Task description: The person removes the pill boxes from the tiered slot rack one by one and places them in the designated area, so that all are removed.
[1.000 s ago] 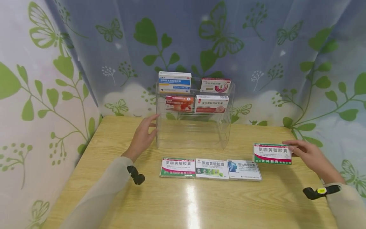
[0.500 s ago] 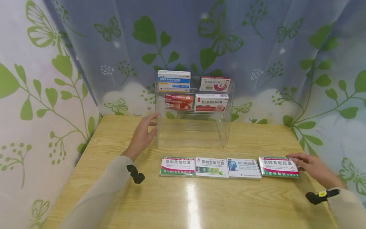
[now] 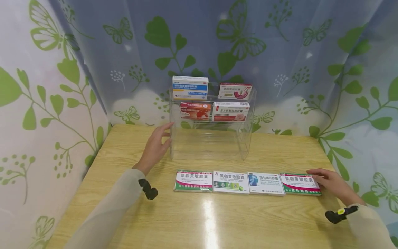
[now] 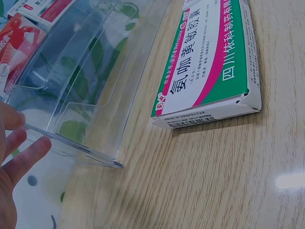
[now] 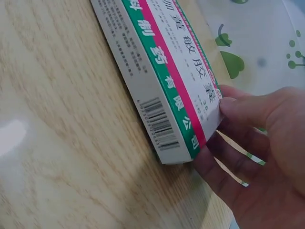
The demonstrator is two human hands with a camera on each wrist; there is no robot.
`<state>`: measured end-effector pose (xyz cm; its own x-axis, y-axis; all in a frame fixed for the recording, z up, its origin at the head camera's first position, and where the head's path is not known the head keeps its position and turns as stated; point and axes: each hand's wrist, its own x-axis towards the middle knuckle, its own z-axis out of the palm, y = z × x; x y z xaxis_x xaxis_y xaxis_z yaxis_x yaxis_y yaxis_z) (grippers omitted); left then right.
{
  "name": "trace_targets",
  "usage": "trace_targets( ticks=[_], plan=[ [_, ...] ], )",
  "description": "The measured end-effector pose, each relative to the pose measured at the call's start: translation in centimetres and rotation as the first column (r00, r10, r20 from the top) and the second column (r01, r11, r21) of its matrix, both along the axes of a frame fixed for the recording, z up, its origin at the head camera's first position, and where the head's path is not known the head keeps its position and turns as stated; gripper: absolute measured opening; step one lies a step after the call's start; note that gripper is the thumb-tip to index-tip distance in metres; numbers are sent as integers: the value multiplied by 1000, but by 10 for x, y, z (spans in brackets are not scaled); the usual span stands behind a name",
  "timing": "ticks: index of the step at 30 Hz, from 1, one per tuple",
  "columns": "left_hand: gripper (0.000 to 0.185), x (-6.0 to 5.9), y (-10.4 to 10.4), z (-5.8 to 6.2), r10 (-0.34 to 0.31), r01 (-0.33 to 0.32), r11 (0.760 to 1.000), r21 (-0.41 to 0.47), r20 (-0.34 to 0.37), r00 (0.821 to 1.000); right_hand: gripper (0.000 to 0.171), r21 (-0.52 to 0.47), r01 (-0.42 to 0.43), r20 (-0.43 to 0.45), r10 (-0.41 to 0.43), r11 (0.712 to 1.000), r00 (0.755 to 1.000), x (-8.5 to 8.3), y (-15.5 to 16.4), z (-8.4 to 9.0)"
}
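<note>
My right hand (image 3: 334,185) pinches the right end of a green, pink and white medicine box (image 3: 300,184). That box lies at the right end of a row on the table. In the right wrist view, the thumb (image 5: 248,107) is on its top face and the fingers are at its end. My left hand (image 3: 155,148) touches the left side of a clear acrylic display rack (image 3: 208,141) with fairly straight fingers. Also in the row are a similar green and pink box (image 3: 193,181), a white and green box (image 3: 230,182) and a white and blue box (image 3: 266,184).
On the rack's upper tiers stand a blue and white box (image 3: 190,88), a white box with a pink swirl (image 3: 235,91), an orange-red box (image 3: 195,111) and a white and red box (image 3: 230,111). A patterned curtain (image 3: 199,41) surrounds the wooden table (image 3: 174,221).
My right hand has lowered the green and pink box onto the table and shifted it left against the white and blue box. The left hand stays at the rack.
</note>
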<state>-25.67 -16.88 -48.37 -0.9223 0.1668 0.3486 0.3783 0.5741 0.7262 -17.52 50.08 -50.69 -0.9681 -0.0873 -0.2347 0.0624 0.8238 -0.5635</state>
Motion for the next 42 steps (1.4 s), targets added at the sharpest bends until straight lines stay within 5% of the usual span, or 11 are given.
trace_targets(
  ticks=[33,42],
  plan=[
    [68,1,0,1,-1,1,1000,11,19,1000,37,63,7,-36,-5,998,999,4,-10,-5],
    [67,0,0,0,8,-8,1000,5,11,1000,46,55,52,-154,-43,997,987,6,-15,0]
  ],
)
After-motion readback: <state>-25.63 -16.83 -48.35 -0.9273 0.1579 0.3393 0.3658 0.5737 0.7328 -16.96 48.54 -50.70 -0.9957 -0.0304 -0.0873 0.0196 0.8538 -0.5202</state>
